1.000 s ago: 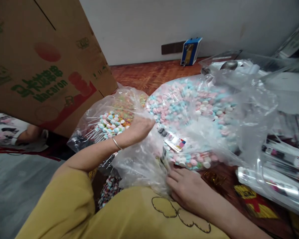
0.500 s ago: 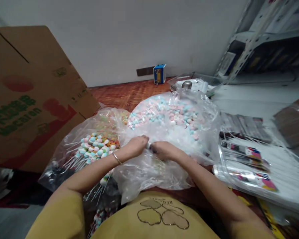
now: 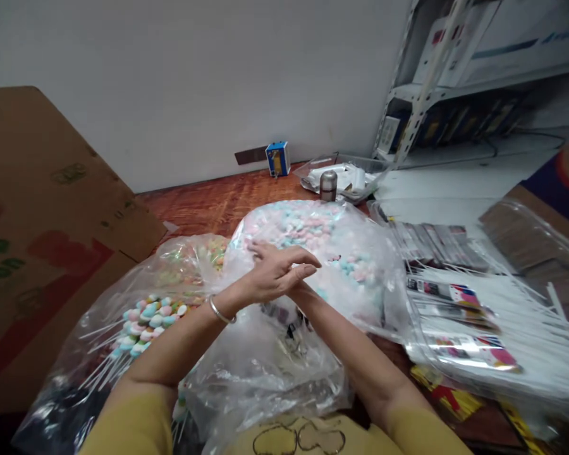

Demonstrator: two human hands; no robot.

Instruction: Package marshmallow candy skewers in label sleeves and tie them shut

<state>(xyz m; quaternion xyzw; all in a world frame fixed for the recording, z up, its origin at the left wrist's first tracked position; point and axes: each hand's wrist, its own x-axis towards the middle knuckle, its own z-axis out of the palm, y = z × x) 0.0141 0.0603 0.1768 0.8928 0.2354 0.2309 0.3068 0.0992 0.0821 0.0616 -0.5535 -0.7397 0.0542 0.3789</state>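
Observation:
A large clear bag of pink, blue and white candies [image 3: 308,227] lies in front of me. My left hand [image 3: 279,268], with a silver bangle on its wrist, is over the bag's near side, fingers spread and holding nothing. My right forearm crosses beneath it, and my right hand is mostly hidden behind the left; a few blurred fingertips [image 3: 256,248] show at the upper left. Loose crumpled plastic [image 3: 265,373] hangs toward my body. To the left, another clear bag [image 3: 184,253] holds colourful candies, with candy sticks [image 3: 146,322] on it.
An open cardboard box [image 3: 52,240] stands at the left. Behind the bag are a metal shaker [image 3: 328,186], a blue box [image 3: 277,159] and a clear tray [image 3: 379,169]. White sticks and packets [image 3: 464,297] lie on the right, below a metal shelf [image 3: 417,95].
My hands were pinched together at the bag's gathered plastic; now the left is open and the forearms cross. The view has shifted rightward.

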